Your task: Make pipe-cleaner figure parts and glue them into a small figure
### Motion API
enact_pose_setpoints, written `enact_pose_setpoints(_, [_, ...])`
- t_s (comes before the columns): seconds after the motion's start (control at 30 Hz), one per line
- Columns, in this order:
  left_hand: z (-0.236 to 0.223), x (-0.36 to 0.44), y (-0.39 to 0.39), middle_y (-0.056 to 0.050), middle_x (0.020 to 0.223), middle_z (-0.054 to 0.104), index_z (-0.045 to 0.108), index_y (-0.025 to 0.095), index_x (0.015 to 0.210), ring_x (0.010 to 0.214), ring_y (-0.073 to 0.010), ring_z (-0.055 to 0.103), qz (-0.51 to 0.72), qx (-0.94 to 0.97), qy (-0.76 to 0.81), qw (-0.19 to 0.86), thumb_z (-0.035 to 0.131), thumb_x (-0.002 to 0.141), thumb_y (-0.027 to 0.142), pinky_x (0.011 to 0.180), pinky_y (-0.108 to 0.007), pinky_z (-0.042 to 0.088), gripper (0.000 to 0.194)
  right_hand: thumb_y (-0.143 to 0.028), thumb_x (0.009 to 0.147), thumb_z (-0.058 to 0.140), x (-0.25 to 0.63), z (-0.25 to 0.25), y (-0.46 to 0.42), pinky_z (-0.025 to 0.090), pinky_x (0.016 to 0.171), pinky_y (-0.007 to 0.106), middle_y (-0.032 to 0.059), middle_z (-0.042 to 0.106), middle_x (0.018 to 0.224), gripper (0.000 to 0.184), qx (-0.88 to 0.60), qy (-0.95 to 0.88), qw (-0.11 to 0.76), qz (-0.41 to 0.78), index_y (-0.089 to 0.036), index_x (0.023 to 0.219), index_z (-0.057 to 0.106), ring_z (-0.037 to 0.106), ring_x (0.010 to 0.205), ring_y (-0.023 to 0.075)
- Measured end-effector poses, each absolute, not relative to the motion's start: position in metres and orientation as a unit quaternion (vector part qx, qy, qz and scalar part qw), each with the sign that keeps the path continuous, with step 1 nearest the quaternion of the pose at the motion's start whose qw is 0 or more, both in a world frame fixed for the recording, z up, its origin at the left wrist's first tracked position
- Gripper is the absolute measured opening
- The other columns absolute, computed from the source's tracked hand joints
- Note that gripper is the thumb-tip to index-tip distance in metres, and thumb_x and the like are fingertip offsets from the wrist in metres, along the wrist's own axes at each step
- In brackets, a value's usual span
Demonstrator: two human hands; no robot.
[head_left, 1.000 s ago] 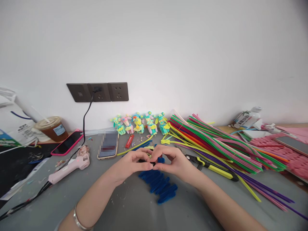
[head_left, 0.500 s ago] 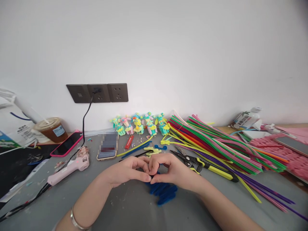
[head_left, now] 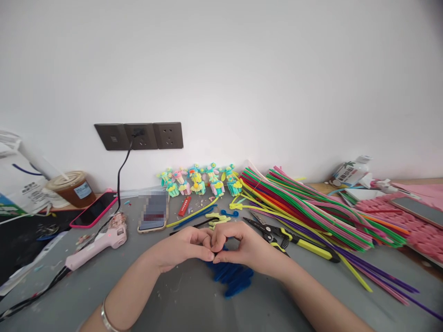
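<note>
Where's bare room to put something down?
Bare grey surface shows between the glue gun and left forearm, between the right forearm and purple stems, and nearer than the blue zigzag. Toward the wall it's crowded: figurines, stem bundle, pliers.

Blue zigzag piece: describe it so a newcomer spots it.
On the grey tabletop, find where the left hand and right hand meet. The blue zigzag piece lies just below them in view, partly hidden. Unlike the small curled blue piece beyond, it is broad with many folds.

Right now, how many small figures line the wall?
5, in a row: leftmost figure, second figure, middle figure, fourth figure, rightmost figure beside the stems. Others may be hidden.
</note>
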State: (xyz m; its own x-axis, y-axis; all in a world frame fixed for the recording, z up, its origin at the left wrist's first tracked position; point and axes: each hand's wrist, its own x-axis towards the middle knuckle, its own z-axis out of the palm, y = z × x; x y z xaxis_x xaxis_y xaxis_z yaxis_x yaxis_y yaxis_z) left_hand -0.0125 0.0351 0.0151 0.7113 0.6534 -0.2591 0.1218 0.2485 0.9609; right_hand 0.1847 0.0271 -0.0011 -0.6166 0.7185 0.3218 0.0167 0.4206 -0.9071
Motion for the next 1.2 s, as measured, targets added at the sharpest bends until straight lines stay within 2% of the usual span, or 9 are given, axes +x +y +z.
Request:
enact_pose_setpoints(0.23, [0.018, -0.011, 0.034, 0.003, 0.074, 0.048, 0.046, 0.017, 0.055, 0.075, -0.0130, 0.043, 0.187, 0.572, 0.338, 0.724, 0.066, 0.066, 0.016, 0.071, -0.025, 0.033, 0.022, -0.022, 0.077, 0.076, 0.183, -0.001, 0.027, 0.045, 0.068, 0.024, 0.0009, 0.067, 0.074, 0.014, -0.232, -0.763, 0.381, 0.467, -0.017, 0.071, 0.064, 0.058, 0.071, 0.0130])
enact_pose_setpoints(0.4, [0.015, -0.010, 0.035, 0.003, 0.072, 0.047, 0.044, 0.017, 0.055, 0.080, -0.0146, 0.045, 0.213, 0.568, 0.335, 0.721, 0.065, 0.067, 0.016, 0.073, -0.025, 0.032, 0.024, -0.025, 0.081, 0.072, 0.184, -0.003, 0.029, 0.044, 0.068, 0.025, 0.0014, 0.064, 0.077, 0.012, -0.263, -0.770, 0.373, 0.445, -0.018, 0.075, 0.064, 0.057, 0.072, 0.0137])
enact_pose_setpoints(0.53, [0.012, -0.010, 0.034, 0.004, 0.069, 0.042, 0.042, 0.018, 0.056, 0.072, -0.0129, 0.041, 0.236, 0.561, 0.342, 0.716, 0.065, 0.067, 0.017, 0.068, -0.024, 0.031, 0.025, -0.023, 0.081, 0.071, 0.183, -0.003, 0.026, 0.045, 0.069, 0.025, 0.0009, 0.063, 0.079, 0.010, -0.283, -0.762, 0.382, 0.440, -0.018, 0.077, 0.063, 0.058, 0.073, 0.0138])
enact_pose_setpoints(0.63, [0.014, -0.014, 0.037, 0.001, 0.079, 0.051, 0.045, 0.017, 0.059, 0.080, -0.0150, 0.047, 0.252, 0.573, 0.354, 0.694, 0.067, 0.071, 0.024, 0.072, -0.025, 0.033, 0.026, -0.022, 0.082, 0.068, 0.183, -0.001, 0.026, 0.046, 0.073, 0.026, 0.0017, 0.064, 0.085, 0.006, -0.303, -0.756, 0.393, 0.426, -0.020, 0.084, 0.063, 0.059, 0.079, 0.0152])
enact_pose_setpoints(0.73, [0.016, -0.026, 0.046, -0.004, 0.099, 0.057, 0.052, 0.016, 0.064, 0.094, -0.0196, 0.051, 0.285, 0.614, 0.418, 0.607, 0.068, 0.074, 0.035, 0.079, -0.027, 0.035, 0.026, -0.025, 0.086, 0.062, 0.186, -0.001, 0.032, 0.045, 0.081, 0.031, 0.0043, 0.064, 0.094, 0.010, -0.376, -0.721, 0.467, 0.347, -0.021, 0.095, 0.061, 0.058, 0.087, 0.0181])
enact_pose_setpoints(0.8, [0.015, -0.036, 0.053, -0.003, 0.089, 0.057, 0.059, 0.018, 0.075, 0.085, -0.0188, 0.049, 0.291, 0.645, 0.487, 0.512, 0.065, 0.076, 0.044, 0.073, -0.027, 0.034, 0.026, -0.029, 0.088, 0.057, 0.192, -0.003, 0.039, 0.045, 0.081, 0.033, 0.0061, 0.063, 0.098, 0.013, -0.428, -0.663, 0.525, 0.318, -0.021, 0.098, 0.059, 0.058, 0.089, 0.0195])
enact_pose_setpoints(0.9, [0.013, -0.048, 0.060, 0.002, 0.068, 0.047, 0.062, 0.018, 0.078, 0.066, -0.0141, 0.041, 0.259, 0.679, 0.535, 0.431, 0.062, 0.076, 0.049, 0.059, -0.024, 0.027, 0.031, -0.035, 0.088, 0.055, 0.199, -0.005, 0.047, 0.047, 0.077, 0.034, 0.0076, 0.063, 0.100, 0.016, -0.454, -0.595, 0.571, 0.338, -0.021, 0.096, 0.057, 0.060, 0.089, 0.0207])
enact_pose_setpoints(1.03, [0.013, -0.050, 0.060, 0.007, 0.052, 0.031, 0.066, 0.016, 0.075, 0.051, -0.0103, 0.029, 0.159, 0.700, 0.544, 0.434, 0.063, 0.073, 0.048, 0.050, -0.025, 0.019, 0.033, -0.038, 0.087, 0.056, 0.200, -0.006, 0.048, 0.048, 0.079, 0.034, 0.0080, 0.063, 0.101, 0.018, -0.453, -0.586, 0.570, 0.358, -0.021, 0.093, 0.056, 0.060, 0.091, 0.0214])
enact_pose_setpoints(1.2, [0.013, -0.049, 0.053, 0.007, 0.047, 0.034, 0.068, 0.016, 0.069, 0.048, -0.0098, 0.028, 0.063, 0.705, 0.526, 0.472, 0.066, 0.066, 0.040, 0.048, -0.025, 0.019, 0.024, -0.038, 0.087, 0.056, 0.198, -0.005, 0.046, 0.049, 0.079, 0.034, 0.0077, 0.063, 0.100, 0.019, -0.450, -0.588, 0.566, 0.363, -0.021, 0.094, 0.057, 0.061, 0.090, 0.0210])
